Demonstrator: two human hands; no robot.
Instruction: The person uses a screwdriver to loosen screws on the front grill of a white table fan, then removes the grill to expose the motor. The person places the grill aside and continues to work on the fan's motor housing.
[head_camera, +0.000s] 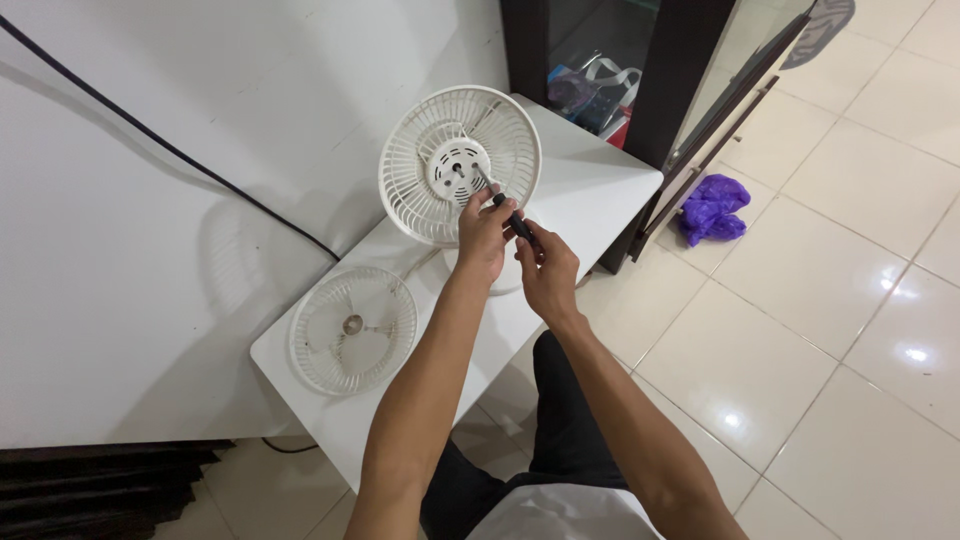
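A white fan rear grille stands upright on the small white table, its round hub facing me. A dark-handled screwdriver points at the hub. My right hand grips its handle from below. My left hand pinches the shaft near the tip, right by the hub. The fan's front grille lies flat on the table's near left end, apart from both hands.
A black cable runs across the white wall. A dark cabinet stands behind the table, with bags inside. A purple plastic bag lies on the glossy tiled floor. My legs are under the table edge.
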